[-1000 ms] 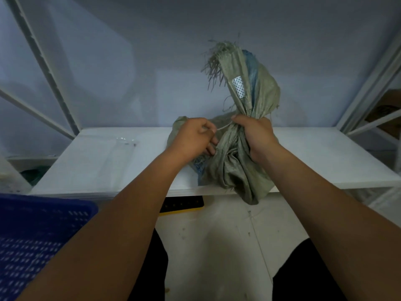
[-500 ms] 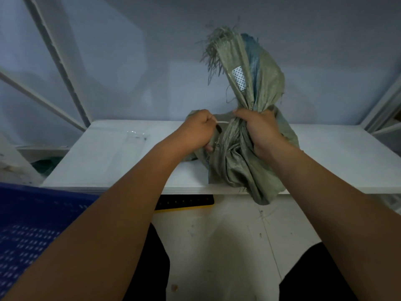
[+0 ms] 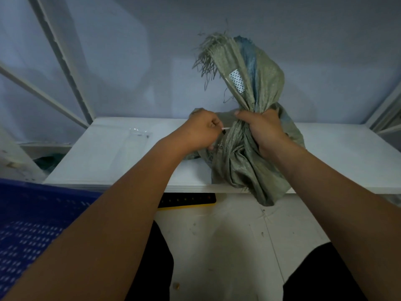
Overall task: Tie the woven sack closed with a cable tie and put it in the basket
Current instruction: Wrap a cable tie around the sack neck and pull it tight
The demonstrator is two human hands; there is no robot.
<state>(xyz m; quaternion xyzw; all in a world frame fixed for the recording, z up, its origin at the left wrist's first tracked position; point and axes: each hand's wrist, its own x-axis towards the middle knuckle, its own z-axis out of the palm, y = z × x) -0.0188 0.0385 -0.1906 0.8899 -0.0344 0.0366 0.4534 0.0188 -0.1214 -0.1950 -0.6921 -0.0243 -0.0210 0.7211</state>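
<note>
Head view: the woven sack (image 3: pixel 243 161) sits at the front edge of the white shelf (image 3: pixel 112 157), right of its middle, with one fold hanging over that edge. The right hand (image 3: pixel 263 131) is clamped around the gathered neck, the frayed mouth standing up above the fist. The left hand (image 3: pixel 202 132) is closed in a fist just beside the neck, pinching a short pale strip, judged to be the cable tie (image 3: pixel 226 128), which runs from the fingers toward the bunched fabric.

Assessment: tying is in progress, not confirmed complete. Transfer to the blue basket (image 3: pixel 30 227), at the lower left below the shelf's front edge, is outstanding.

Not verifiable: whether the tie encircles the neck or is locked; the right hand covers that area. The basket is cut off by the frame.
</note>
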